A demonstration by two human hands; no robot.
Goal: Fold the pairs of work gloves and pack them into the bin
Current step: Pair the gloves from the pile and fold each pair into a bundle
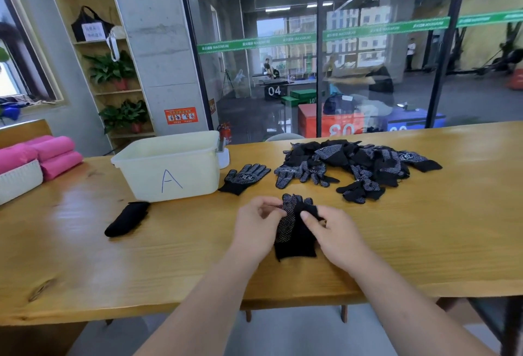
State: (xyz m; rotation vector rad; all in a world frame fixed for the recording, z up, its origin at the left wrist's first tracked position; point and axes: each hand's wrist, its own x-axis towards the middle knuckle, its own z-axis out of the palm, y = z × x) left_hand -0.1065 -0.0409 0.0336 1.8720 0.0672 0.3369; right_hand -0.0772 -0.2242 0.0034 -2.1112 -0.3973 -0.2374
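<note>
A black dotted glove pair (294, 231) lies on the wooden table (424, 228) near its front edge, cuffs toward me. My left hand (259, 221) pinches its left finger side. My right hand (331, 231) pinches the black fabric on its right side. A pile of black dotted gloves (359, 164) sits at the back right. One single glove (244, 177) lies flat beside the white plastic bin marked "A" (172, 166). A rolled black glove bundle (127, 218) lies in front of the bin.
Pink rolled towels (53, 155) and a white basket (19, 180) sit at the table's left end. A glass wall runs behind the table. A small white object (223, 155) stands just right of the bin.
</note>
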